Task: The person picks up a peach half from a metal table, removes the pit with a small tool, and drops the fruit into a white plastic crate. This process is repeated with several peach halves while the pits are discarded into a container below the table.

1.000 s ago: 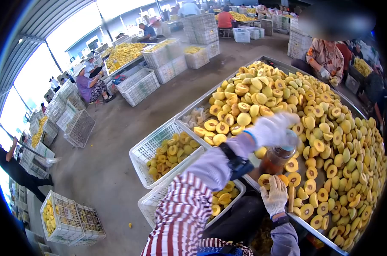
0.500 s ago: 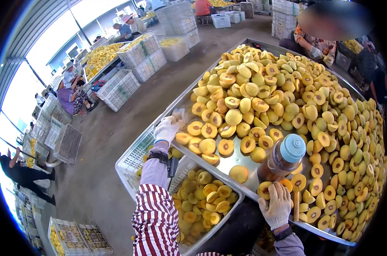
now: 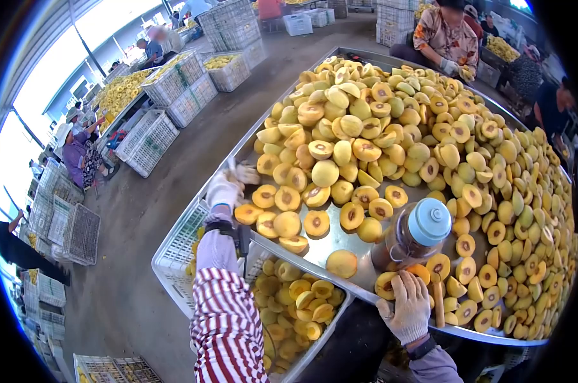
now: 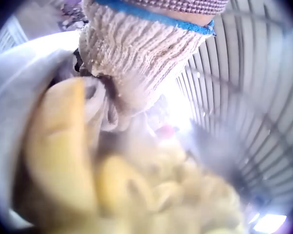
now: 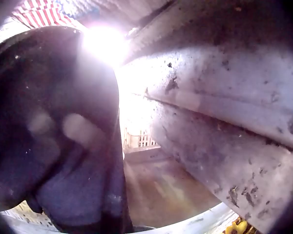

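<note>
My gloved left hand (image 3: 225, 189) is at the left corner of the metal tray (image 3: 349, 286), its fingers at a crumpled whitish cloth-like thing (image 3: 245, 172). Its fingertips are blurred, and I cannot tell whether they grip it. In the left wrist view, the glove's ribbed cuff (image 4: 136, 53) shows above a yellow peach half (image 4: 63, 146). My gloved right hand (image 3: 409, 309) rests on the tray's front edge with its fingers extended, between a peach half (image 3: 386, 285) and a wooden handle (image 3: 438, 300). Behind it stands a bottle (image 3: 389, 250) with a light-blue lid (image 3: 429, 221).
Halved peaches (image 3: 416, 153) are heaped over the tray. Two white crates, one with peach halves (image 3: 289, 319), stand against its left side. Across the tray sits a person (image 3: 445, 35) in a flowered top. Crate stacks (image 3: 177, 83) and other workers fill the hall.
My left hand has swung from over the bottle's lid to the tray's left corner and stays there. My right hand keeps its place on the edge. The head view has shifted to the right.
</note>
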The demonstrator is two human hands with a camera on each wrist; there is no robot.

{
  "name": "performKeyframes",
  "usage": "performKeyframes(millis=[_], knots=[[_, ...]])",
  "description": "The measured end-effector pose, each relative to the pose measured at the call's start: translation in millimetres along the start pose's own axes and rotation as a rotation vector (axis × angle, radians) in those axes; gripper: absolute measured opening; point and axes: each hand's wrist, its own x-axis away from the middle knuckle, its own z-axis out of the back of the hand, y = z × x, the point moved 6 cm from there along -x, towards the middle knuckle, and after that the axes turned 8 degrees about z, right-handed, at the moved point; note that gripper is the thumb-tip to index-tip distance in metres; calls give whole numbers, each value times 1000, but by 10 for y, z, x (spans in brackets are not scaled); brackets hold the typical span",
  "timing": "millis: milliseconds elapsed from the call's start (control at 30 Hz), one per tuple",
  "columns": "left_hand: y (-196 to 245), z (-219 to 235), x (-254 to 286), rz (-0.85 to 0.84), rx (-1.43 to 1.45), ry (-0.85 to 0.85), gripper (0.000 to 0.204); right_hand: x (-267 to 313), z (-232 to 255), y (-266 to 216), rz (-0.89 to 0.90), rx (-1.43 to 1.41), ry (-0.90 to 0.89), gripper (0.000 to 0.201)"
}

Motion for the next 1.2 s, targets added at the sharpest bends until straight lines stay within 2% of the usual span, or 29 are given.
performKeyframes(millis=[33,100,167,233,267,300,367,433,467,500,533,567,633,667,700,733,767,833,900,967,1000,1100,1133,1200], knots=[[-7,164,97,21,297,93,25,-3,7,-3,1,-4,3,59],[-119,327,25,-37,654,44,23,2,11,-10,4,-8,6,58],[-133,573,274,-125,1000,-67,25,4,9,-22,3,-11,7,57],[-175,810,752,-147,1249,-225,28,10,-10,-25,-9,-8,-3,58],[-281,865,925,-121,1247,-217,30,6,-10,-26,-6,-7,5,57],[-334,917,1209,-134,1364,-414,30,17,-12,-34,-4,-7,10,57],[-524,903,1722,-25,1294,-328,31,39,-46,-28,10,8,23,55],[-736,664,2156,-10,1484,-458,33,44,-51,-38,24,13,33,53],[-893,537,2340,20,1372,-458,35,48,-65,-31,24,18,37,53],[-852,541,2596,81,1267,-480,34,59,-75,-34,26,21,43,53],[-1028,295,2684,186,1317,-568,36,61,-70,-38,21,17,38,52],[-1210,29,2829,253,1248,-571,35,62,-77,-37,21,18,39,51],[-1075,-223,3089,540,1239,-729,38,77,-83,-40,19,20,39,51],[-925,-355,3225,525,1515,-885,34,79,-89,-42,8,16,34,51],[-866,-547,3288,590,1503,-1048,30,91,-94,-42,11,19,31,51],[-682,-643,3332,551,1405,-975,24,100,-102,-34,10,23,33,51],[-549,-837,3352,511,1345,-1025,14,100,-106,-34,9,28,39,51],[-243,-1178,3352,517,1497,-986,6,114,-107,-42,3,20,36,51],[-93,-1385,3344,474,1429,-1027,15,100,-103,-23,5,27,37,51],[16,-1482,3296,204,962,-810,17,103,-112,-22,9,36,35,51],[-39,-1898,3246,-145,620,-643,14,103,-116,-14,10,34,33,51],[-60,-2972,3168,-136,775,-612,22,77,-82,-31,-6,30,14,52],[-50,-3336,3168,209,1280,-706,23,73,-89,-24,-2,27,9,53],[6,-3403,3156,407,1448,-824,21,75,-84,-18,0,22,17,53]])
